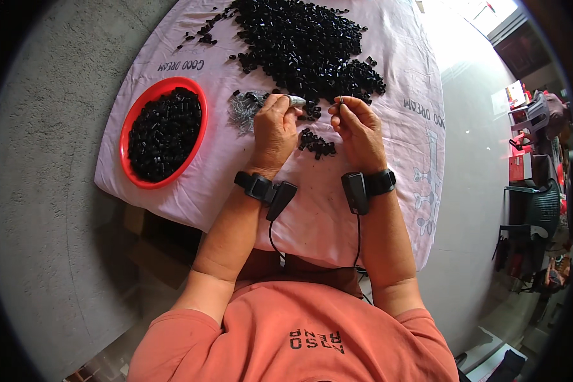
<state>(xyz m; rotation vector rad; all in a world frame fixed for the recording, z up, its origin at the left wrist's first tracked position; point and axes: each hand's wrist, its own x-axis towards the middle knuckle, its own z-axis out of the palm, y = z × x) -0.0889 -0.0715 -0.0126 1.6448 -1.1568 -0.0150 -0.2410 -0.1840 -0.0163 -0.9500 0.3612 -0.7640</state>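
Work surface: a table draped in a pale pink cloth (337, 216) with printed lettering and a line drawing. Left hand (275, 134): fingers drawn together, pinching a small silvery metal piece (295, 100) at the fingertips, held just above the cloth. Right hand (360, 130): thumb and forefinger pressed together on a tiny dark part (340, 100), too small to identify further; the two hands sit close, fingertips facing each other but apart. Both wrists carry black straps with small black devices (355, 191) and trailing cables. Directly beyond the hands: a large heap of small black pieces (305, 44) spread over the far part of the cloth, with strays toward the upper left. Between the hands, on the cloth: a small cluster of black pieces (317, 145). Just left of the left hand: a small pile of silvery metal bits (242, 111). Further left, near the cloth's edge: a round red bowl (134, 118) filled with black pieces. The person wears an orange shirt (293, 337). Grey floor on the left; cluttered shelves and crates at the far right.
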